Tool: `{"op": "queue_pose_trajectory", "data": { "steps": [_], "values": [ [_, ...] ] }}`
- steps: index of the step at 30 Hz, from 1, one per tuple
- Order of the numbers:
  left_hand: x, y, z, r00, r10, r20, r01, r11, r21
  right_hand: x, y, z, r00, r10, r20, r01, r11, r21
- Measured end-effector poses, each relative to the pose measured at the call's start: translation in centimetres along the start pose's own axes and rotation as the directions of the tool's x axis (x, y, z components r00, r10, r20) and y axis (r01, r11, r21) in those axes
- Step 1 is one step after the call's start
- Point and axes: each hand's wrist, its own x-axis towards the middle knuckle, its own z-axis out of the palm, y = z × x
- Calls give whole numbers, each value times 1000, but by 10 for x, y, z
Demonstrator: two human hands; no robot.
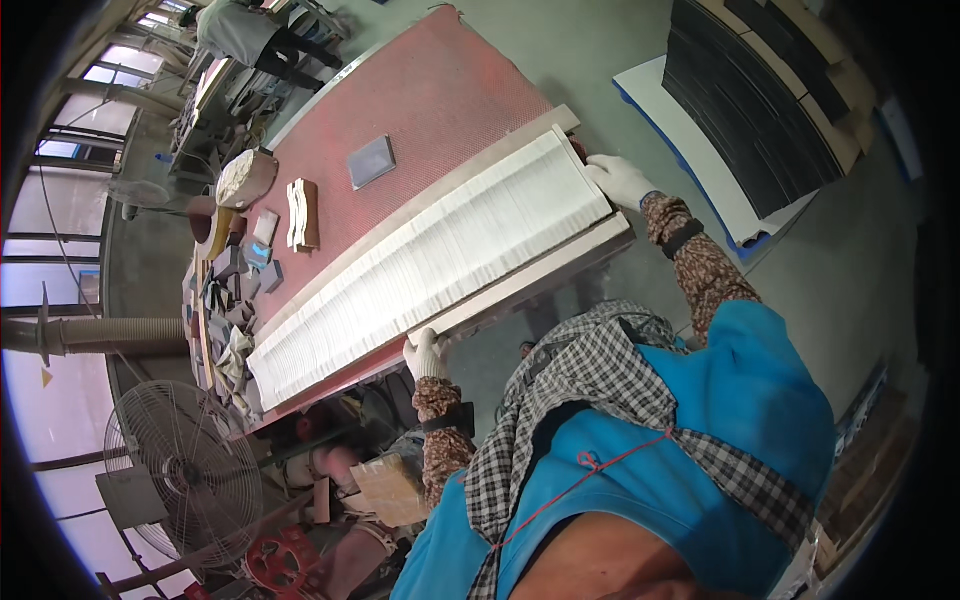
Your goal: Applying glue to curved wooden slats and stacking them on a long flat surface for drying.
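A long, slightly curved row of thin white slats (430,260), packed side by side, lies along the near side of the table. My right hand (618,182), in a white glove, is at the row's right end, its fingers closed over the end edge. Something small and dark red (578,148) sits just beyond those fingertips, too hidden to name. Along the table's near edge runs a pale board (530,275). My left hand (425,356), also gloved, grips this board at its left end. Behind the slats lies a pale strip (470,150).
The table (440,80) has a red, textured top bearing a grey square block (371,162), a curved wooden piece (301,215) and several loose blocks (240,280) at left. A large fan (185,475) stands lower left. Black curved panels (740,120) are stacked at right. Another person (240,35) bends far off.
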Motion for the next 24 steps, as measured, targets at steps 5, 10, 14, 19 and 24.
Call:
{"op": "queue_pose_trajectory", "data": {
  "steps": [5,10,14,19,24],
  "values": [
    [4,-8,-5,1000,19,-11,-20,999,-46,16,7,10,984,61,165,-51,997,-65],
    [2,-10,-7,999,34,16,-33,998,-59,14,0,7,974,144,175,-110,975,-191],
    [4,-7,-5,997,67,-32,-69,996,-62,13,-11,6,970,135,202,-95,976,-194],
    [2,-6,1,997,31,-77,-31,999,8,-23,-10,-14,980,4,200,-20,997,79],
    [-4,-6,5,997,35,-62,-38,998,-56,-81,0,-29,967,-57,248,83,992,-95]
  ]
}}
